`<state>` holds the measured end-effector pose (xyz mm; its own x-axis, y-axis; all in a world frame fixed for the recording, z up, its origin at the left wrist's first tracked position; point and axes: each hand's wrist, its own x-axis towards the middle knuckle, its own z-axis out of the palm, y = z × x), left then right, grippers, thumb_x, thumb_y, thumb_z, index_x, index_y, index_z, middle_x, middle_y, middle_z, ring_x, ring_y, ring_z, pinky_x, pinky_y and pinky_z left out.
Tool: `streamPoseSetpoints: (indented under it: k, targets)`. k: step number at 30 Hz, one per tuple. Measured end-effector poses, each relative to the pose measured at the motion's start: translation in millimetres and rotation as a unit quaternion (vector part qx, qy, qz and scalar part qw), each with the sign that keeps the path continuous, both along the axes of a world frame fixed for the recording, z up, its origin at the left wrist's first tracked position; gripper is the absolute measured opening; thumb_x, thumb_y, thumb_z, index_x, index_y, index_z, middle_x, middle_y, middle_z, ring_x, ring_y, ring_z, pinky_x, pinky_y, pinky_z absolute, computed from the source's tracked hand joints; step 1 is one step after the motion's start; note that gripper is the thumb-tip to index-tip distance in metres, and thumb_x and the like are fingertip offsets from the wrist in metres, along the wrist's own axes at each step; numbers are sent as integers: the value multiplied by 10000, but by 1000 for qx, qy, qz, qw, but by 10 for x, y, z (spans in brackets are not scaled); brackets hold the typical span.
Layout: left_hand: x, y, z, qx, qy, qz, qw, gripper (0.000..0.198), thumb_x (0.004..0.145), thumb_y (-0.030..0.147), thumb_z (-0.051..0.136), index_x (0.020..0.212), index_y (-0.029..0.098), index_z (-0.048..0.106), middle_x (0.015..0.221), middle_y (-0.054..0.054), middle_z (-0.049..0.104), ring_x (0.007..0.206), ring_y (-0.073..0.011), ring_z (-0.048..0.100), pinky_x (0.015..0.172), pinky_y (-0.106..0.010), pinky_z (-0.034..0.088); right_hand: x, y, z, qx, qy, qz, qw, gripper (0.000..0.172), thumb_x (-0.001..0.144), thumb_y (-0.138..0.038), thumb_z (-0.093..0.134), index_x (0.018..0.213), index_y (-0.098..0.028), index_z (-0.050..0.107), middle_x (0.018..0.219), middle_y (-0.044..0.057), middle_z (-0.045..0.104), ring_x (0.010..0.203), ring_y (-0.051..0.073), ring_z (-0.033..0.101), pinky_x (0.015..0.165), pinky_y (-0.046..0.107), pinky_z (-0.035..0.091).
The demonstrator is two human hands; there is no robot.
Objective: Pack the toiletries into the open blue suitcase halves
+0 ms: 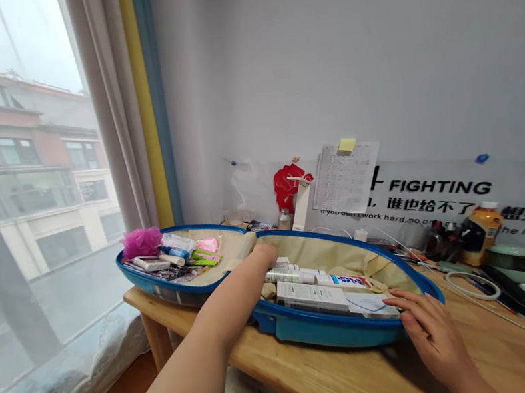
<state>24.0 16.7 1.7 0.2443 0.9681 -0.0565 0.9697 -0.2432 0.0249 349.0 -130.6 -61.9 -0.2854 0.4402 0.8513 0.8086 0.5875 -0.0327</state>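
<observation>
A blue oval suitcase (339,340) lies spread open on the wooden table, its two halves side by side. My left hand (266,254) reaches into the inner left end of the right half, and its fingers are hidden, so any grip cannot be made out. Near it lie white boxes (310,295), a pale bottle (291,277) and a toothpaste tube (343,281). At the right rim, my right hand (433,329) has its fingers stretched out, fingertips by a white packet (366,302). The left half holds a pink bath puff (141,243) and several small toiletries.
The wooden table (315,377) continues right, with an orange bottle (481,232), a green-lidded container (510,262), a coiled white cable (472,285) and clutter. Papers (346,175) hang on the wall behind. A curtain (113,114) and window stand at left.
</observation>
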Motion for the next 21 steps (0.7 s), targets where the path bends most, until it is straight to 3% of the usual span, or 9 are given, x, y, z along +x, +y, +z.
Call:
streamPoseSetpoints:
  k: [5,10,16,21]
  targets:
    - [-173,-108,280,133,-29,49,989,342,913,366,540,1210,196,544,1269,-88,537,1082,-215,561,911,-427,497,6,12,-15,-1,-1,1,1000,388,926,-468,334,937,-266,665,976,40,699,894,211,642,854,414,445]
    - [-946,-227,472,187,4,172,967,378,908,367,549,1236,180,520,1264,-95,536,1090,-223,559,911,-453,493,25,36,-58,-20,7,-7,1000,407,922,-479,324,913,-265,670,984,46,697,904,213,641,877,423,443]
    - [-1994,-586,278,81,93,272,954,355,898,359,568,1190,159,548,1210,-89,569,1057,-218,578,887,-445,507,26,33,-64,-37,12,-9,999,421,917,-494,323,931,-269,679,1003,46,695,934,213,636,896,426,435]
    - [-2353,-683,138,23,131,251,959,346,897,353,571,1182,158,553,1213,-88,570,1063,-216,577,898,-447,502,13,23,-47,-27,11,-7,1000,414,923,-485,325,925,-268,677,1003,43,694,920,210,637,890,425,433]
